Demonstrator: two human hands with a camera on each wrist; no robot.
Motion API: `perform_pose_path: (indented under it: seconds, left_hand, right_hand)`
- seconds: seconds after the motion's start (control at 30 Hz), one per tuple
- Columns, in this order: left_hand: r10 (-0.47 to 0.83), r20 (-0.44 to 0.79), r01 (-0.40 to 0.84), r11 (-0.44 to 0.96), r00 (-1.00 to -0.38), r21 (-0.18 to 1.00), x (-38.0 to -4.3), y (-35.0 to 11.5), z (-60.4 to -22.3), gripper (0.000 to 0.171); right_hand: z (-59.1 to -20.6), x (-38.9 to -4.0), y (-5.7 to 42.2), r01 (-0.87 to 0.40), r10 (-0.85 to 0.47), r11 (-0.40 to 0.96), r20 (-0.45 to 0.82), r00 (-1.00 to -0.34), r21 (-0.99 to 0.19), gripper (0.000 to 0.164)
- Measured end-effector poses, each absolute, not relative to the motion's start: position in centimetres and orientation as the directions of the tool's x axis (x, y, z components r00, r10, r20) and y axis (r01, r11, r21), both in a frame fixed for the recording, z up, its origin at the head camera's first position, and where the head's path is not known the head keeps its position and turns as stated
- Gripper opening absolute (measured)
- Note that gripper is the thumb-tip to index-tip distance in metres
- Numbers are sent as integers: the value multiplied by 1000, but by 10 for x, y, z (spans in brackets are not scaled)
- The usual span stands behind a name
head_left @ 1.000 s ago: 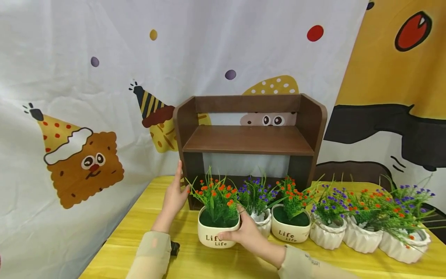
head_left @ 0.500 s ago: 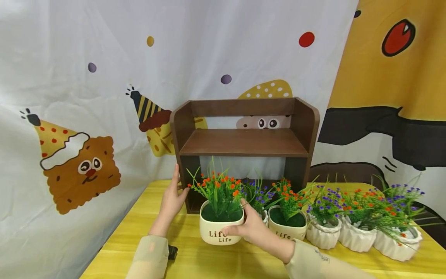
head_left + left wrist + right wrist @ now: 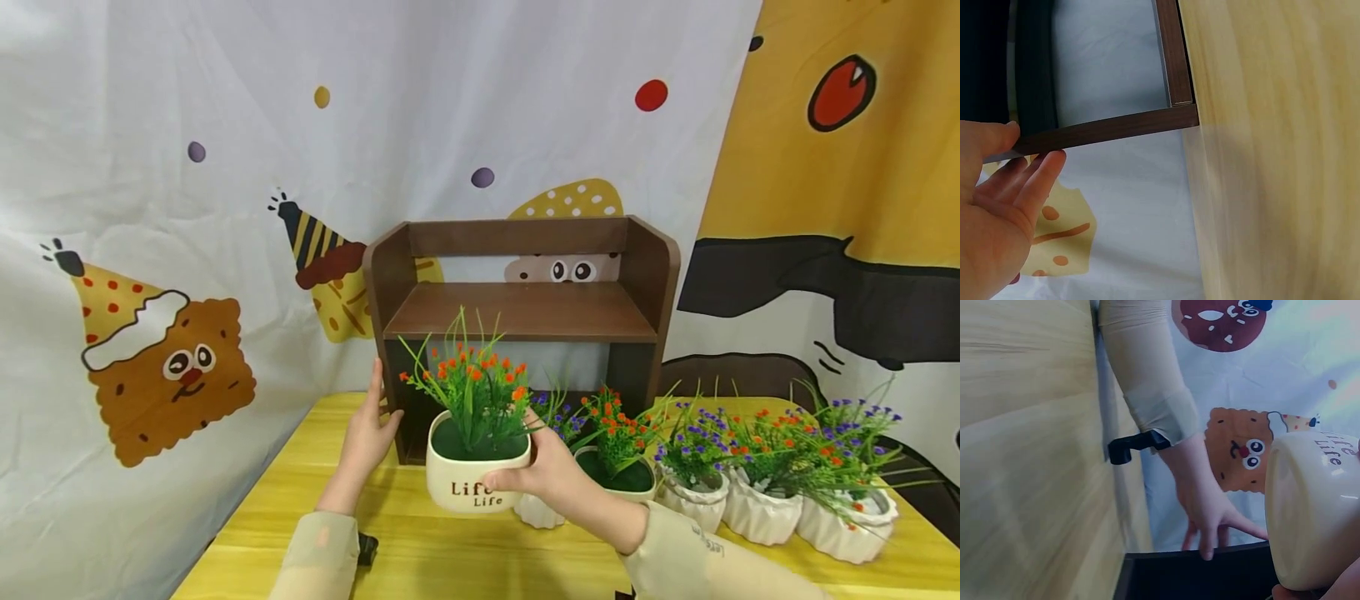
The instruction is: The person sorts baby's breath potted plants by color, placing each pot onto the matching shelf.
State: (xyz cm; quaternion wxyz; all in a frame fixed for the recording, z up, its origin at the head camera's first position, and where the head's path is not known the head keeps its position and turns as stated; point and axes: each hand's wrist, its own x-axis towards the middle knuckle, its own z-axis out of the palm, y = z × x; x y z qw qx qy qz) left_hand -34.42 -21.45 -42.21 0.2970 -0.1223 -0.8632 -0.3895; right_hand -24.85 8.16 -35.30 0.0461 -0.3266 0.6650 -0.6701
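Note:
My right hand [image 3: 558, 479] grips the right side of a cream flowerpot [image 3: 465, 492] marked "Life", with orange artificial flowers and grass in it. The pot is up off the table, and its underside shows in the right wrist view. Behind it stands a two-tier brown wooden shelf [image 3: 521, 312], its lower opening partly covered by the flowers. At the shelf's left side panel [image 3: 1107, 128], my left hand [image 3: 1000, 212] holds the edge, thumb on one face and fingers on the other.
Right of the held pot, a white pot [image 3: 540, 512] with purple flowers and another cream pot [image 3: 618, 479] are partly hidden by my right arm. Several white ribbed pots [image 3: 765, 508] line the right of the wooden table [image 3: 435, 550]. A printed curtain [image 3: 255, 208] hangs behind.
My right hand has lifted the cream pot off the table and moved it up toward the shelf. The left hand stays at the shelf's side. The head view has shifted slightly.

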Motion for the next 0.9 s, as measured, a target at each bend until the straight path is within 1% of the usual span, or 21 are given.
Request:
perform_pose_path:
  seconds: [0.13,0.27,0.37,0.5,0.6,0.83,0.9]
  left_hand:
    - [-24,615,447,664,-788,599,-343,-214,-423,101]
    - [-28,616,444,668,-787,597,-342,-213,-424,101]
    - [-30,613,437,674,-790,596,-341,-213,-424,100]
    - [-27,610,435,676,-792,595,-342,-214,-422,100]
    - [-22,620,442,681,-784,584,-341,-215,-421,102]
    - [9,699,511,689,-715,514,-341,-215,-421,103]
    - [3,696,505,690,-718,518,-341,-215,-421,104]
  right_hand:
    - [-344,-247,85,-370,-496,-113,375,-784,-922,78]
    - [-334,-244,89,-359,-502,-113,365,-784,-927,83]
    - [-326,-242,92,-387,-499,-88,377,-780,-918,85]
    - [-315,-241,95,-446,-474,-30,405,-782,-895,78]
    - [-306,-242,96,-464,-458,-1,413,-787,-886,71]
    - [-285,-246,99,-427,-430,43,370,-824,-903,63]
    - [-278,-247,99,-415,-418,52,357,-835,-908,63]
